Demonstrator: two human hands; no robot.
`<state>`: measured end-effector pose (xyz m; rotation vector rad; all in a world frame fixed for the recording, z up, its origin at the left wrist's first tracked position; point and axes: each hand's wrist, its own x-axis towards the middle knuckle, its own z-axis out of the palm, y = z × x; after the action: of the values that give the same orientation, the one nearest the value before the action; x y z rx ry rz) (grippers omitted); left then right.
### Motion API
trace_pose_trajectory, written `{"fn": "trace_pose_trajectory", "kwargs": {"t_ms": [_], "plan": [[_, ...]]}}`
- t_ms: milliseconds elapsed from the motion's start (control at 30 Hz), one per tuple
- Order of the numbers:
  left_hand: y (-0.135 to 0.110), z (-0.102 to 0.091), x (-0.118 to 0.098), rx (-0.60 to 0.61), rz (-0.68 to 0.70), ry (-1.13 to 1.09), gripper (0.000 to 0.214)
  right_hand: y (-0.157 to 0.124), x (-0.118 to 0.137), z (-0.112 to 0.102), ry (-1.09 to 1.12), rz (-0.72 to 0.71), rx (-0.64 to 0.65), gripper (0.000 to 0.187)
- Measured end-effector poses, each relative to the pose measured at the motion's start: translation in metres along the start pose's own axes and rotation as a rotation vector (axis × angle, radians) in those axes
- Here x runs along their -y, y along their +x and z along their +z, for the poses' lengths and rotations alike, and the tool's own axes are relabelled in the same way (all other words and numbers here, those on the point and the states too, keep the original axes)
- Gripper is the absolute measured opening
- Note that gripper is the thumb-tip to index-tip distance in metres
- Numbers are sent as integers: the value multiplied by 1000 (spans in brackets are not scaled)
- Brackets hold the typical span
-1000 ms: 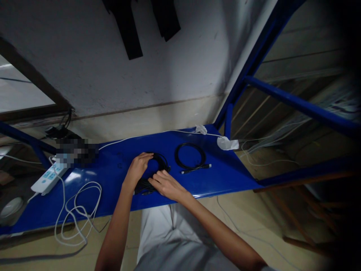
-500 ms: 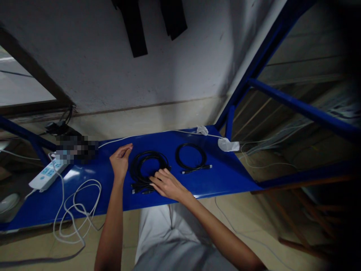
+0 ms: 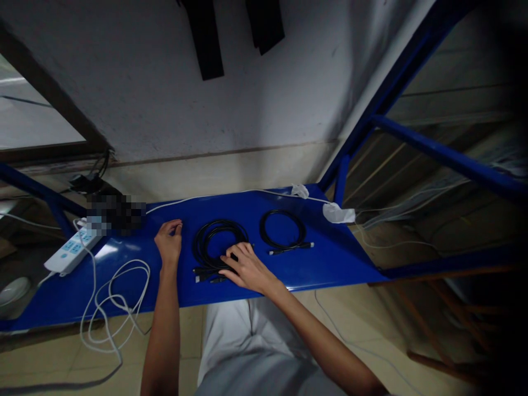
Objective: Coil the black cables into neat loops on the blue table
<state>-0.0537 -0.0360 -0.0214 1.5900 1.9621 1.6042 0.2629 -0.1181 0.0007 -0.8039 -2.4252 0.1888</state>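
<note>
A thick coil of black cable (image 3: 198, 242) lies on the blue table, its dark plugs gathered at the near side. My right hand (image 3: 247, 268) rests over the near right part of this coil, thumb and fingers closed round the strands. To the left of the coil, apart from it, my left hand (image 3: 168, 242) hovers above the table with its fingers curled in toward the thumb. Nothing shows between them. A second, thinner coil of black cable (image 3: 303, 228) sits to the right, untouched, with its metal-tipped connectors at the near side.
A white power strip (image 3: 74, 253) stands at the left end of the blue table (image 3: 330, 264), near a loose white cord (image 3: 117, 300) that hangs over the front edge. White scraps (image 3: 338, 213) lie at the back right. Blue frame bars (image 3: 445, 157) rise at the side.
My left hand has drawn a little further left, away from the thick coil. The right hand stays on that coil, its fingers slightly more bent. The view has shifted slightly.
</note>
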Motion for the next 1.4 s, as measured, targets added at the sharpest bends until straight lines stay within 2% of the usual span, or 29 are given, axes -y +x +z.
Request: {"fn": "trace_pose_trajectory", "kwargs": {"t_ms": [233,400,633,767,900,1033,1133,1300,1400], "plan": [[0,-4,7,0,84,95,20,-2,-3,4,47,25,-30,46],[-1,-5,8,-7,68,173,23,-2,-4,4,57,40,-61,46],[-2,-5,8,-30,73,179,31,-3,-4,1,74,65,-137,32],[0,-7,7,-74,21,173,33,-10,-7,-9,87,93,-184,26],[1,-9,7,-143,-21,161,33,-38,-27,-31,52,222,-274,30],[1,-11,7,-178,-44,147,32,-82,-59,-61,-122,363,-343,32],[2,-13,7,-209,-62,175,32,-112,-76,-77,-216,421,-302,41],[13,-25,14,-306,-162,306,40,-137,-87,-76,-244,431,-200,47],[29,-35,23,-299,-225,312,41,-140,-91,-69,-228,437,-162,43]]}}
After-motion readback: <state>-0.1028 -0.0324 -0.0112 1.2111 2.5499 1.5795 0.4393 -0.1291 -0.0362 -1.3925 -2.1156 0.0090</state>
